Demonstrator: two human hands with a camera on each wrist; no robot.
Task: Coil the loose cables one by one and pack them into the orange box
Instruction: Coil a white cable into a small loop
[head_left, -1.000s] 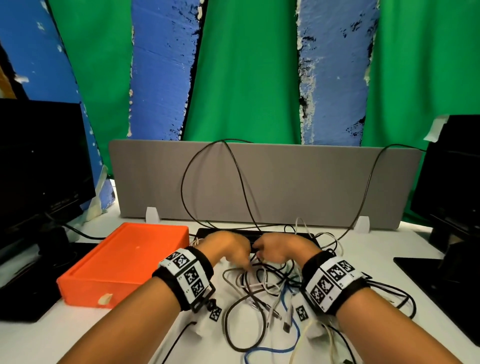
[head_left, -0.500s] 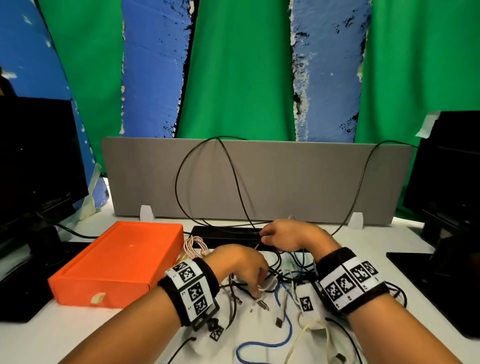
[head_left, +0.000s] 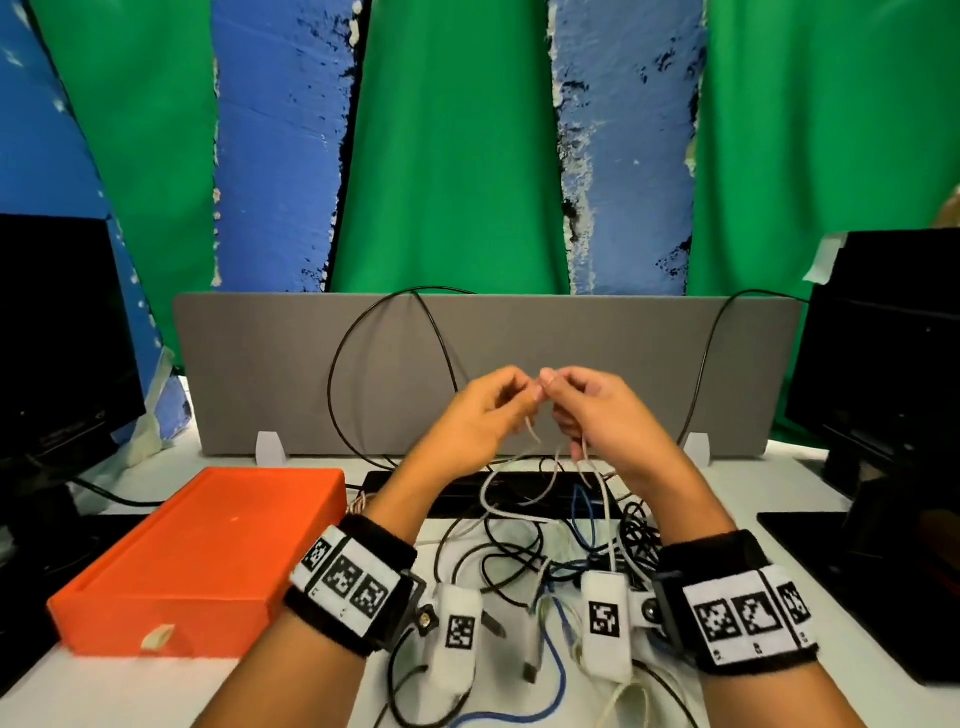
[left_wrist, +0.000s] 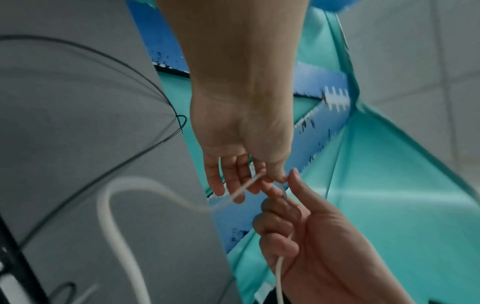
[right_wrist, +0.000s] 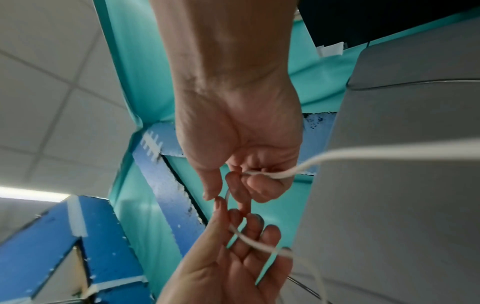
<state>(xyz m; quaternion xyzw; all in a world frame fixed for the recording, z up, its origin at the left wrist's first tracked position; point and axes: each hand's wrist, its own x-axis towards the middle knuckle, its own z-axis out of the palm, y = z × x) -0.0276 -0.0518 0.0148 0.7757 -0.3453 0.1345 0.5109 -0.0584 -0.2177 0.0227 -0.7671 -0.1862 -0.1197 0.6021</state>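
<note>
While both hands are raised above the white table (head_left: 769, 483), the biggest hazard lies below them: the heap of loose cables (head_left: 524, 566) is still knotted together, black, blue and pale strands crossing one another, so the white cable (head_left: 545, 483) being lifted could drag its neighbours up with it or snag and stop short. The orange box (head_left: 202, 556) sits to the left of the heap, well apart from the hands, and appears closed on top, so a finished coil might spring open while a hand is freed to open it. A black power strip (head_left: 395, 480) lies behind the heap, and its cords looping up the grey divider (head_left: 613, 364) could catch a passing loop. The left hand (head_left: 480, 415) pinches the white cable between thumb and forefinger, its other fingers spread loosely; the right hand (head_left: 597, 415) pinches the same cable just beside it, its remaining fingers curled round the strand. So thin a strand, held only at the fingertips, could slip if pulled hard against the tangle.
</note>
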